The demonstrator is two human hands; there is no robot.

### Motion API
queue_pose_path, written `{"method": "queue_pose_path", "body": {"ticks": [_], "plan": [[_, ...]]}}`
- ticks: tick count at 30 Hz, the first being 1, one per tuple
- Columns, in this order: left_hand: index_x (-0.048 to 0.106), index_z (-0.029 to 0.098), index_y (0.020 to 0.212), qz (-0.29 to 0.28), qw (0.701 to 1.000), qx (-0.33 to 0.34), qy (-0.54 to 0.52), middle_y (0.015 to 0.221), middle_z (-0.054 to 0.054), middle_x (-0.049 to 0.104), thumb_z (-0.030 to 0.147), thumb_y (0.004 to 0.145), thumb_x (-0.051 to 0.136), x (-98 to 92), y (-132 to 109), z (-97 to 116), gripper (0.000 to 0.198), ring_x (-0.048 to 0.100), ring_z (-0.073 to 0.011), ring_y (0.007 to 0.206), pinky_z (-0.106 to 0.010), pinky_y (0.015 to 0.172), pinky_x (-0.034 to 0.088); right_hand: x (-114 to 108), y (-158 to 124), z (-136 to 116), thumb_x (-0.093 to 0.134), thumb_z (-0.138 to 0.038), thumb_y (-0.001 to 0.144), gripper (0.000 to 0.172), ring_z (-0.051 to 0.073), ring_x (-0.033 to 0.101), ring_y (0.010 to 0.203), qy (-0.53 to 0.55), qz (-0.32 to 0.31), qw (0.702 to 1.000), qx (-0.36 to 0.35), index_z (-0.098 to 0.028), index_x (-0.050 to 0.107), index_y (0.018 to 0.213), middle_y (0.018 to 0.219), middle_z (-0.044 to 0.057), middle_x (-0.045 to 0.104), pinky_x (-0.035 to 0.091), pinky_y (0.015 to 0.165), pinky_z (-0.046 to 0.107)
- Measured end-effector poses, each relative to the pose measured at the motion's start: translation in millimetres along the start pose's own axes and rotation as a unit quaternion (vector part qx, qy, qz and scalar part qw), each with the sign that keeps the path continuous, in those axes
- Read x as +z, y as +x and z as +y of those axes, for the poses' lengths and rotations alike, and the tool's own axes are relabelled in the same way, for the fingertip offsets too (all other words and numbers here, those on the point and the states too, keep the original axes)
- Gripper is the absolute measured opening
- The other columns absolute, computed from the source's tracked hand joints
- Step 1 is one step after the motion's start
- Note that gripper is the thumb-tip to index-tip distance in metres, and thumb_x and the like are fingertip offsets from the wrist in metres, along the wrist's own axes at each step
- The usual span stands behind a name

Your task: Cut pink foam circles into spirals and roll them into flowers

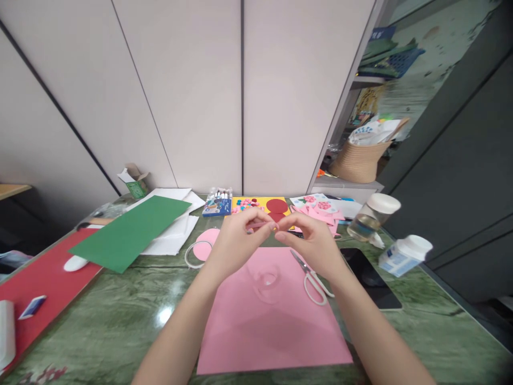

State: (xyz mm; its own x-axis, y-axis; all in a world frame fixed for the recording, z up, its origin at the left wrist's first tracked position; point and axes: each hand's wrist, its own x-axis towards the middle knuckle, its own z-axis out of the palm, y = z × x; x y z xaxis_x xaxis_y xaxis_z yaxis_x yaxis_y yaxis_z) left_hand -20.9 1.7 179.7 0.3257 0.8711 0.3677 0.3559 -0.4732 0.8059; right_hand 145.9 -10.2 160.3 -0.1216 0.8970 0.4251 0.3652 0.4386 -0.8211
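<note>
My left hand (242, 238) and my right hand (306, 238) meet above the middle of the table, fingertips pinched together. Between them is a thin pink paper strip (256, 225), its end curled small at the fingertips. Below lies a large pink paper sheet (276, 331). On it sits a faint, see-through round thing (267, 278) that I cannot make out clearly. White-handled scissors (315, 289) rest on the sheet's right edge, blades slightly apart, under my right hand. Left of my left hand are a pink paper disc (206, 240) and a white ring (192, 255).
Green paper (132, 230) overlaps white sheets and a red sheet (44, 289) at left. Behind my hands are a blue marker box (217, 207) and yellow paper (262, 202) with small coloured pieces. A black tablet (372, 278), a jar (372, 216) and a white bottle (404, 255) stand right.
</note>
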Motion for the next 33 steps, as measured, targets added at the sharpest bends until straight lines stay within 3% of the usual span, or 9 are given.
{"method": "queue_pose_path", "body": {"ticks": [17,28,33], "plan": [[0.061,0.019,0.076,0.010,1.000,-0.016,0.016,0.070,0.001,0.061,0.028,0.080,0.050,-0.9,-1.1,2.1,0.015,0.052,-0.0111,0.065,-0.023,0.059,0.040,-2.3,-0.5,2.8,0.055,-0.033,0.082,0.018,0.016,0.063,0.080,-0.007,0.001,1.000,0.005,-0.023,0.067,0.089,0.084,0.002,0.069,0.049,0.070,0.029],[0.061,0.019,0.078,0.011,1.000,-0.023,-0.005,0.076,0.000,0.064,0.029,0.081,0.050,-0.4,-0.2,-0.8,0.016,0.055,-0.0115,0.068,-0.023,0.061,0.042,-2.2,-0.3,5.7,0.056,-0.032,0.082,0.016,0.014,0.063,0.075,0.012,0.006,1.000,-0.007,-0.025,0.069,0.089,0.078,0.000,0.069,0.050,0.072,0.028],[0.061,0.018,0.076,0.020,0.999,-0.025,-0.016,0.073,0.000,0.063,0.027,0.080,0.050,-0.3,0.3,-0.8,0.014,0.054,-0.0116,0.066,-0.022,0.060,0.042,-7.5,-0.3,3.8,0.056,-0.033,0.082,0.019,0.016,0.064,0.081,0.050,-0.023,0.999,0.000,-0.025,0.069,0.093,0.082,0.002,0.070,0.051,0.077,0.030]]}}
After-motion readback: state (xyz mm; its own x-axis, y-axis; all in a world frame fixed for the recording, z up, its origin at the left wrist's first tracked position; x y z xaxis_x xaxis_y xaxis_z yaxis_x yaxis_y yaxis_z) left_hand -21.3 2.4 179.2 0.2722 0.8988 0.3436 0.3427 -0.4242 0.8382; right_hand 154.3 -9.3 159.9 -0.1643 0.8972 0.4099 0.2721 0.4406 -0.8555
